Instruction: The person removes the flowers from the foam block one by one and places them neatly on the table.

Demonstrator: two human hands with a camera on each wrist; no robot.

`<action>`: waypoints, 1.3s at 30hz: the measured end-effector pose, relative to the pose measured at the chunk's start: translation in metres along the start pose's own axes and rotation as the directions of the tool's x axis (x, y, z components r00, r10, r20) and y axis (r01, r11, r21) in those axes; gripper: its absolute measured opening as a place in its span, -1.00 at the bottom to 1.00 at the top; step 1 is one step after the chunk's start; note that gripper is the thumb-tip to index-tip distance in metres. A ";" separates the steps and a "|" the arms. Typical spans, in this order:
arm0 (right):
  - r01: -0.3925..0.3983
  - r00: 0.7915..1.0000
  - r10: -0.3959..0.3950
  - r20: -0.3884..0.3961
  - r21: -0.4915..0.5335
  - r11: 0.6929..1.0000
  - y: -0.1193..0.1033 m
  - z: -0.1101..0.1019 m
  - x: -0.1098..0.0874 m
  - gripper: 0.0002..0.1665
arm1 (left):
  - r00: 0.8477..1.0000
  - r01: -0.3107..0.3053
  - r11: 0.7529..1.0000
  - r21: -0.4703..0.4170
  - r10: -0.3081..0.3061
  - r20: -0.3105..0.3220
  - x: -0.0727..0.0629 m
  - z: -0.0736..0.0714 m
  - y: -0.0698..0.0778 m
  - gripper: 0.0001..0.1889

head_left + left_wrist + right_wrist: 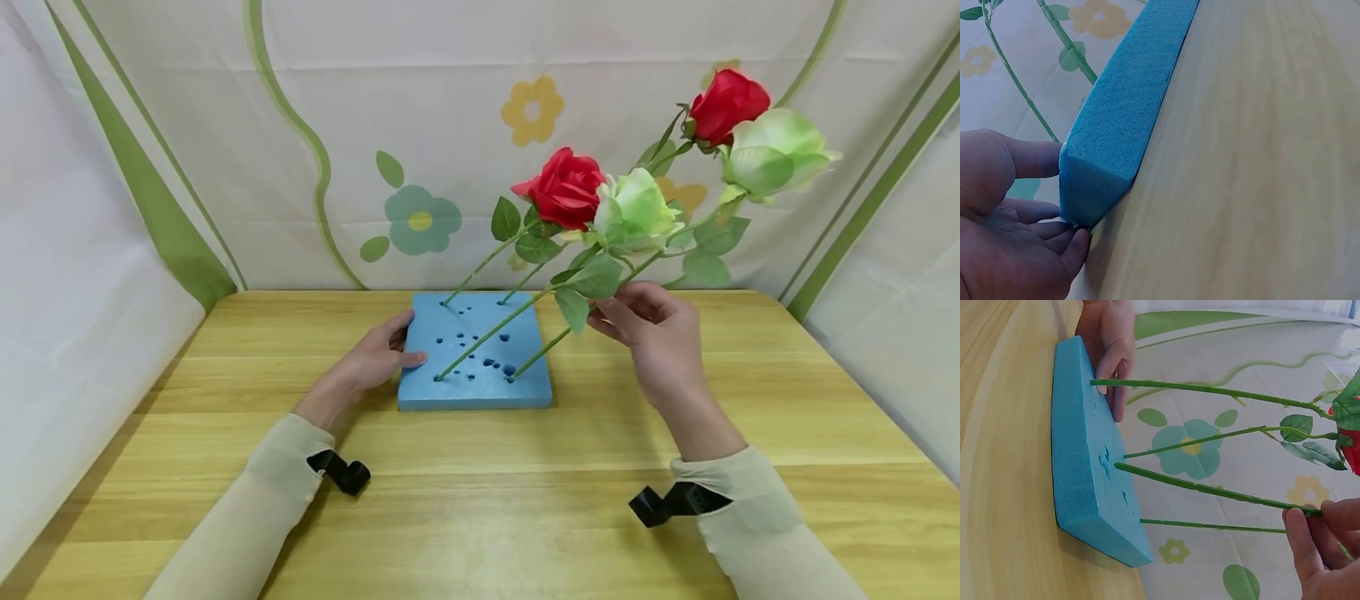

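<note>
A square blue foam block (480, 392) with several holes lies on the table, and artificial roses stand in it on slanting green stems. At its left edge my left hand (371, 354) grips the block, thumb on top and fingers along the side and lower edge (1029, 231). My right hand (660, 342) pinches the green stem (1229, 489) at the block's front right, partway up. That stem's lower end sits in the foam; it leads up to a pale green rose (776, 154). Another pale green rose (633, 208) and two red roses (566, 187) lean to the right.
The wooden table (480, 517) extends in front of the block and to both sides. Behind it hangs a white curtain (450, 108) printed with flowers and leaves. Leaves (596, 279) on the stems overlap the area just left of the right hand.
</note>
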State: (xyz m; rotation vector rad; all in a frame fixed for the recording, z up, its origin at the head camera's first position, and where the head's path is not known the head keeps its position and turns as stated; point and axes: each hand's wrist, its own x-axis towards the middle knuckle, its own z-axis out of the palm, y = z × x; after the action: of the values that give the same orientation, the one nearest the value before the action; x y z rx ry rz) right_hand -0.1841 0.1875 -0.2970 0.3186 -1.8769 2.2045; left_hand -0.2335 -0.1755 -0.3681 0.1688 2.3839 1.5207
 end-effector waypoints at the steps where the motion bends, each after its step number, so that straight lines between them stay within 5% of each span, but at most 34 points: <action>1: 0.005 1.000 -0.005 -0.008 0.009 1.000 0.000 0.000 0.000 -0.83 | 1.000 0.001 1.000 0.001 -0.001 -0.001 0.000 0.000 0.000 -0.08; 22: 0.030 0.997 -0.022 -0.070 0.111 0.993 -0.009 -0.010 0.003 -0.98 | 1.000 0.018 1.000 -0.006 -0.018 -0.006 0.001 0.000 -0.002 -0.07; 39: 0.014 0.999 -0.005 -0.054 0.174 0.985 -0.016 -0.022 0.006 -0.79 | 1.000 0.019 1.000 0.003 -0.019 -0.008 0.000 0.001 0.000 -0.08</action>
State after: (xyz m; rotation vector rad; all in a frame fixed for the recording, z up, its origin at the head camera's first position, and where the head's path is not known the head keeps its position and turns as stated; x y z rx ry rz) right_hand -0.1852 0.2124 -0.2832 0.2949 -1.6553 2.3522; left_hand -0.2332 -0.1745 -0.3690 0.1403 2.3880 1.5117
